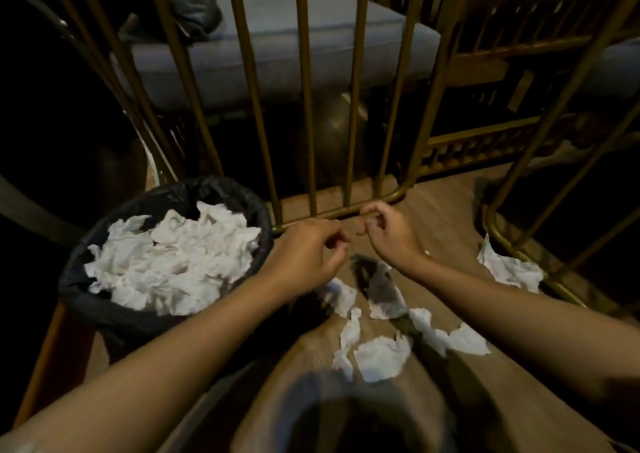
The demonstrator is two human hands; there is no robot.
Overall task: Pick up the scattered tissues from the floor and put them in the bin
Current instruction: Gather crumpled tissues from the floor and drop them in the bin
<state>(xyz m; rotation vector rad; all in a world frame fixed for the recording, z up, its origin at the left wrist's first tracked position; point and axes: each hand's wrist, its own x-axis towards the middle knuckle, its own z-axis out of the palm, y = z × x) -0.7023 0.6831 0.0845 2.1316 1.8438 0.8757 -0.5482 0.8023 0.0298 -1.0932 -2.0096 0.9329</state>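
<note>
A round bin with a black liner [79, 300] stands on the floor at the left, heaped with crumpled white tissues [173, 262]. Several more tissues lie on the wooden floor: a cluster near my knees [381, 355], a shadowed one [386, 297] under my right wrist, and a single one [512, 272] by the right-hand frame. My left hand [308, 252] hovers just right of the bin's rim, its fingers loosely curled with nothing visible in them. My right hand [384, 231] hangs close beside it, also loosely curled and holding nothing that I can see.
A gold metal chair frame [308, 106] with upright bars and a grey cushion [277, 37] stands right behind my hands. Another gold frame [502, 238] runs along the floor at the right. The wooden floor [450, 210] lies between them.
</note>
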